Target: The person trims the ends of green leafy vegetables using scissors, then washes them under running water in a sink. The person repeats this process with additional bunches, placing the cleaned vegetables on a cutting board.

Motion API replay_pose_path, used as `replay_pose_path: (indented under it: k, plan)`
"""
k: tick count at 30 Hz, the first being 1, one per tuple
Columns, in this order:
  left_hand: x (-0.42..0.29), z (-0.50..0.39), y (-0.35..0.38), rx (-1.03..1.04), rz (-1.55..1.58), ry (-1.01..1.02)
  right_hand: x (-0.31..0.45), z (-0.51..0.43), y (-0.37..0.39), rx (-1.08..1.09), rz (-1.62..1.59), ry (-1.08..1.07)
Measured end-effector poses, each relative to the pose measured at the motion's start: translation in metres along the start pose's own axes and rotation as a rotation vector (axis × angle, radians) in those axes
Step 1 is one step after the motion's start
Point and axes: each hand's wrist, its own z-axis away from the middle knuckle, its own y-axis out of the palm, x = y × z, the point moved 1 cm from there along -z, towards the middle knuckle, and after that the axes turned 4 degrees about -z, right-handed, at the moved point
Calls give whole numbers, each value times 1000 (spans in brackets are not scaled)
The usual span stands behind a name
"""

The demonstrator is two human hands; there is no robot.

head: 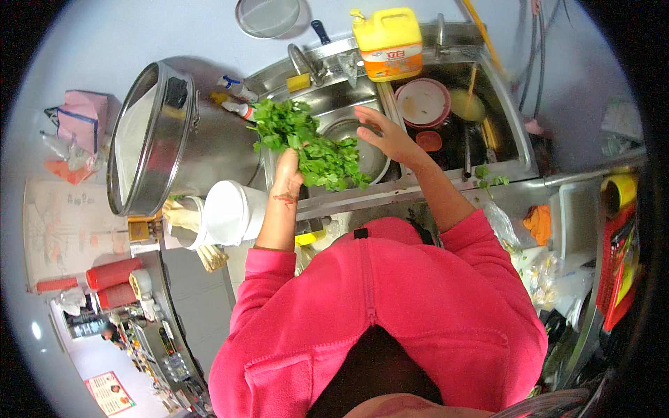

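Note:
A bunch of leafy green herbs (326, 157), which looks like coriander, is gripped at its stems by my left hand (289, 166). Its leaves spread on both sides of that hand, above the left basin (360, 99) of a stainless steel sink. Just right of the leaves, my right hand (385, 137) hovers with its fingers apart and nothing in it. Beneath it, a round metal bowl (382, 166) sits in the left basin, partly hidden by the herbs. A curved metal faucet (299, 56) rises behind the basin.
A yellow detergent jug (389, 42) stands at the sink's back. Bowls with pink rims (422, 102) lie in the right basin. To the left are a large steel pot (183, 141) and a white bucket (230, 209). A stray green sprig (490, 178) rests on the front edge.

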Motion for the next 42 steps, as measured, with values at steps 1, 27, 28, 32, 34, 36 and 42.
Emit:
replay_pose_path:
  k: [1,27,28,32,34,36,42]
  plan:
    - [-1,-1,1,16,24,50,-6,4,-4,-18,-38,58]
    - [41,-110,-39,399,-544,-204,-13,286,70,-980,-172,295]
    - [27,-94,-28,422,-576,-85,-14,298,78,-1051,-182,321]
    - [-48,-36,9,523,-692,248,-24,342,122,-1148,-179,339]
    - [-89,-19,5,603,-634,309,-26,373,142,-1243,-157,366]
    - [-112,-26,-8,612,-552,245,-29,399,159,-1270,-159,370]
    - [12,-137,-53,591,-1173,422,-24,485,218,-1432,-284,327]
